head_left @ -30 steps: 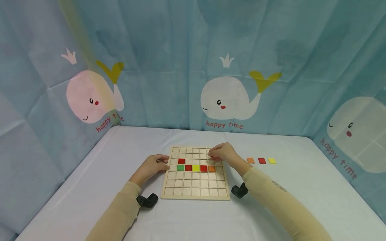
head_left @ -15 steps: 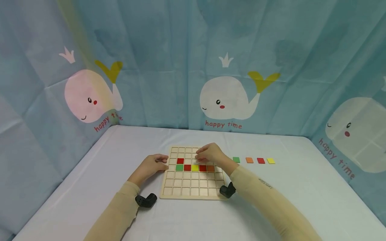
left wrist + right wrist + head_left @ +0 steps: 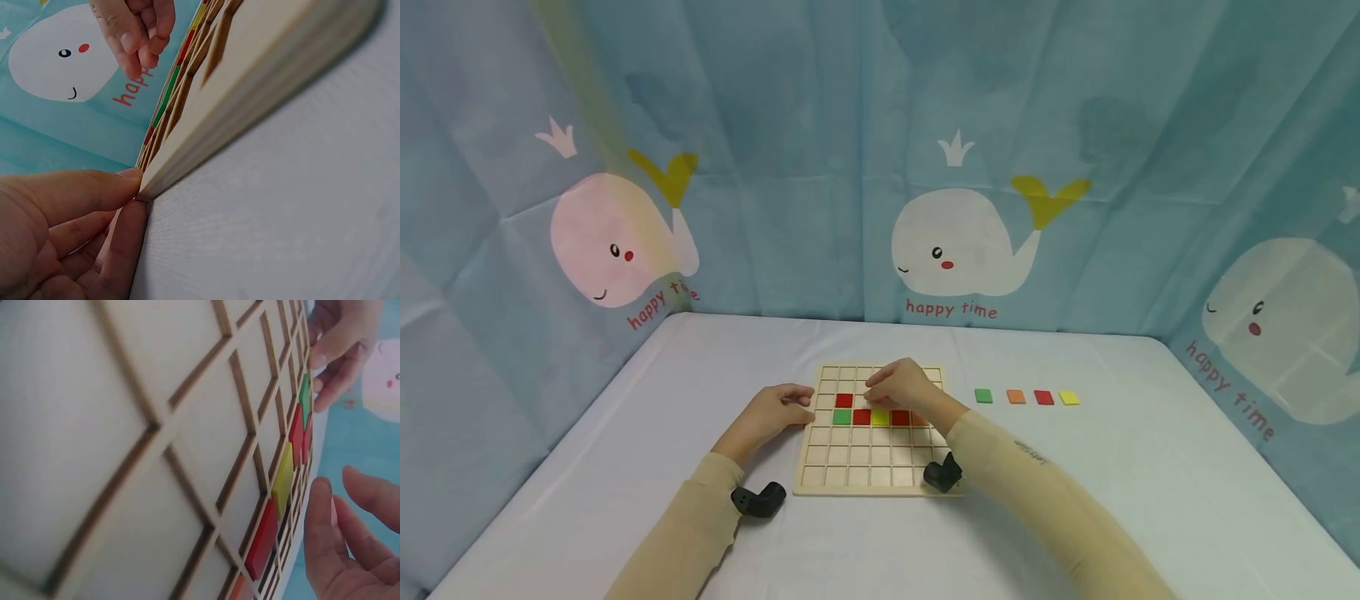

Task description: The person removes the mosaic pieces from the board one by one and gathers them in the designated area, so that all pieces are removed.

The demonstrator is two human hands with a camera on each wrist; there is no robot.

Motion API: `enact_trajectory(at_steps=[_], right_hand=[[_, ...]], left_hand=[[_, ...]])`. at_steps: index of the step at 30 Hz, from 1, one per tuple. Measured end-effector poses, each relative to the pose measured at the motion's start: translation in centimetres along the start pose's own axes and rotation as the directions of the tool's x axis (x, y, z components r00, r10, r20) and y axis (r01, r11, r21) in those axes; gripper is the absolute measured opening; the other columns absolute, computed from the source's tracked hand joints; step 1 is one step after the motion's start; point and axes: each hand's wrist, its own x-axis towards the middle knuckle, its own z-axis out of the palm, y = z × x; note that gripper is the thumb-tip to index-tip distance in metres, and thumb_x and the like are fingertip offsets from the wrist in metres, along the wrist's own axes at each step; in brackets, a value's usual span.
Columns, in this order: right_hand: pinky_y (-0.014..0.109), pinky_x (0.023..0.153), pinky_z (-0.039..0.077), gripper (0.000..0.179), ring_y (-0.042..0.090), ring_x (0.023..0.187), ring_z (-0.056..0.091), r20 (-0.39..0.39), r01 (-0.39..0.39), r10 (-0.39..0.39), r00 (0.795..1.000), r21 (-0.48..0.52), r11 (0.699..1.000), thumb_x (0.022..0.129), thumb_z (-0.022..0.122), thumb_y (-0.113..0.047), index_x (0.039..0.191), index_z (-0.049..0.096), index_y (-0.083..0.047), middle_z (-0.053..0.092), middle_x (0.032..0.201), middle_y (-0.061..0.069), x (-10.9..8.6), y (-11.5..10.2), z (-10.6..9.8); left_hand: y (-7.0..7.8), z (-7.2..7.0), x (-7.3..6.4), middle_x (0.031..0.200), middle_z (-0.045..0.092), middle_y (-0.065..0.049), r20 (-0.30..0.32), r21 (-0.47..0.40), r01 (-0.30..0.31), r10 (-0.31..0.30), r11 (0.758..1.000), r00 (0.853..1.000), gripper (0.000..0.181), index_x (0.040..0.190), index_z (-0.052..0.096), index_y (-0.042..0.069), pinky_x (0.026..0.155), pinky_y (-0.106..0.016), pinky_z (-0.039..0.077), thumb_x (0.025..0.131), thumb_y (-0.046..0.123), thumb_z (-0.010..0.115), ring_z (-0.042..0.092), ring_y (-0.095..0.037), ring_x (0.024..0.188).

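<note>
A wooden grid board [image 3: 827,479] lies on the table. My left hand [image 3: 767,417] holds its left edge, with thumb [image 3: 119,181] and a finger meeting at the rim in the left wrist view. On the board a row runs from a green tile [image 3: 842,417] through a red tile [image 3: 861,417], a yellow tile [image 3: 880,419] and a second red tile [image 3: 262,540] to an orange one, partly hidden by my right hand. One more red tile [image 3: 844,401] sits behind the green. My right hand [image 3: 904,387] hovers over the board's upper middle, thumb and fingers apart with nothing visible between them.
Right of the board lie a loose green tile [image 3: 983,396], an orange tile [image 3: 1016,397], a red tile [image 3: 1043,397] and a yellow tile [image 3: 1069,398] in a line. Behind the white table [image 3: 700,350] hangs a blue curtain [image 3: 790,250] with whales.
My right hand has moved left across the board, and its arm now uncovers the loose green tile. The left hand keeps its place at the board's edge. The view has shifted slightly.
</note>
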Motion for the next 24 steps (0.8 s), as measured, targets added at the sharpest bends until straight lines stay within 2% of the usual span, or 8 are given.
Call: enact_trajectory(at_steps=[18,24], right_hand=[[0.029,0.078,0.061,0.02,0.013,0.075,0.072,0.036,0.048,-0.047,0.998,-0.02,0.999,0.088,0.072,-0.004,0.105,0.073,0.006,0.075,0.101,0.016,0.5,0.1,1.5],[0.028,0.076,0.061,0.019,0.015,0.076,0.074,0.044,0.038,-0.037,0.998,-0.019,0.999,0.087,0.073,-0.002,0.103,0.073,0.006,0.075,0.099,0.018,0.8,0.1,1.9]], left_hand=[[-0.3,0.0,0.3,0.113,0.062,-0.012,0.012,-0.009,-0.025,0.025,1.0,1.0,0.049,0.132,0.06,0.0,0.075,-0.023,0.054,0.085,0.006,0.073,0.059,-0.016,0.093],[-0.3,0.0,0.4,0.113,0.061,-0.011,0.011,-0.012,-0.015,0.015,1.0,1.0,0.05,0.133,0.059,0.002,0.075,-0.023,0.055,0.085,0.008,0.072,0.059,-0.016,0.094]])
